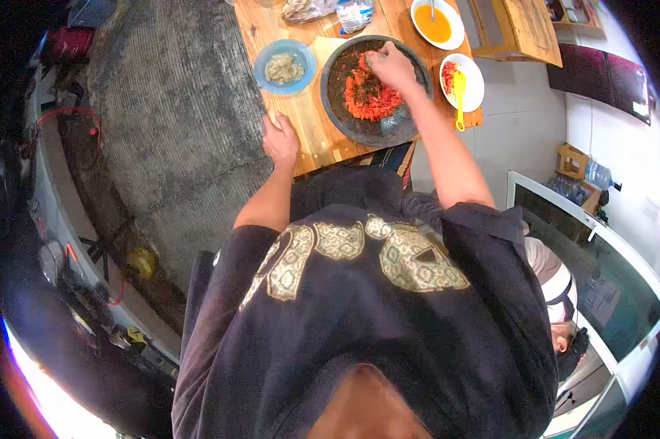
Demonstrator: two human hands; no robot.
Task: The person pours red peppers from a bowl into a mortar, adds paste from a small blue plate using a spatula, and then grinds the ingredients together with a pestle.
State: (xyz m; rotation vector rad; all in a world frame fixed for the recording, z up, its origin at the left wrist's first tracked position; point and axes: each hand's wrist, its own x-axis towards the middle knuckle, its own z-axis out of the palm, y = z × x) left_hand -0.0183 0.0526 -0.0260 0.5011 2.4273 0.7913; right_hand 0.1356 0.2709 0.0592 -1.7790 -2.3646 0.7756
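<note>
A wide dark stone mortar (335,121) stands on the wooden table (308,150) with chopped red food (366,104) spread inside. Over its upper part is my right hand (392,64), fingers closed down against the red food; what they hold is hidden. My left hand (281,139) is at the table's left front edge, its fingers curled round something small and pale that I cannot make out. Just above it sits a blue bowl (262,72) of pale, greyish food (284,69).
Right of the mortar are a white bowl with orange liquid (437,28) and a white bowl (476,86) with red food and a yellow spoon (459,95). Plastic bags (355,14) lie at the back. Another person (556,282) is at the lower right, near a glass-panelled door (593,263).
</note>
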